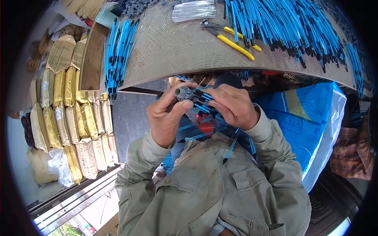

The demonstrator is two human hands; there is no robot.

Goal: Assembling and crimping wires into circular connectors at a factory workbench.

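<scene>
Just in front of the table edge, my left hand is closed around a grey plastic fitting with a ribbed round end. My right hand pinches the black end of a thin blue rod against the fitting's side. Its fingertips hide the exact joint. Several more blue rods with black tips hang below the hands and lie over my lap. A thin pale wire or strip sticks up between the two hands.
On the table lie yellow-handled pliers, a bundle of silver strips, a large pile of blue rods and a smaller bunch by a wooden board. Stacked sacks stand left; a blue plastic bag is right.
</scene>
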